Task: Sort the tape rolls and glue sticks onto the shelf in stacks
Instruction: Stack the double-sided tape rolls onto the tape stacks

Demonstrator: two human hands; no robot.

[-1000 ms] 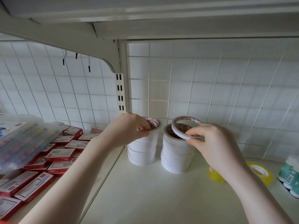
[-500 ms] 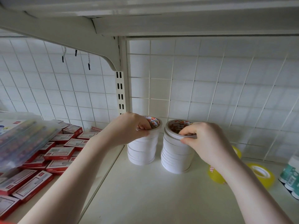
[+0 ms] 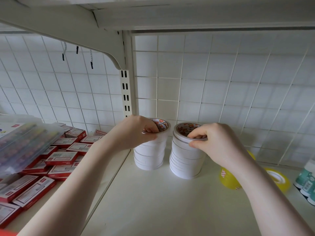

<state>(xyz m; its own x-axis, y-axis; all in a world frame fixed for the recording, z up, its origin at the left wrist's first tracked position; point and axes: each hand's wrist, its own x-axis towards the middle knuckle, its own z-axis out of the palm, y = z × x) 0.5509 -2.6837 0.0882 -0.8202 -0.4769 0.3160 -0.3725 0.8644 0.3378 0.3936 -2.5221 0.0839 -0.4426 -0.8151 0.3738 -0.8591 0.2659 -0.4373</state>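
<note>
A: Tape rolls, head view: two white stacks stand on the cream shelf (image 3: 153,201), near the wire-grid back panel (image 3: 221,86). Left stack (image 3: 150,155), right stack (image 3: 185,160), close side by side, a narrow gap between.

B: Hands?

A: Left hand (image 3: 134,133) pinches the top roll of the left stack (image 3: 162,132), fingers curled inside the core, thumb on the outer wall. Right hand (image 3: 214,142) pinches the top roll of the right stack (image 3: 180,135) the same way, fingers over the rim into the core, thumb outside. Both top rolls sit on their stacks; printed red-orange cores show.

B: Other tape?

A: Two yellow rolls on the shelf to the right of the stacks. One yellow roll (image 3: 228,179) stands on edge, partly hidden behind the right forearm. The other yellow roll (image 3: 279,179) lies flatter, further right.

B: Glue sticks?

A: Teal-and-white tubes (image 3: 306,183) at the right edge, cut off by the frame; can't tell for certain what they are.

B: Left side?

A: Neighbouring shelf bay, past the slotted upright (image 3: 125,92): loose pile of red-and-white boxes (image 3: 61,157), clear plastic cases (image 3: 22,140) with coloured contents on top of them. Upper shelf (image 3: 153,12) overhead on a bracket.
</note>
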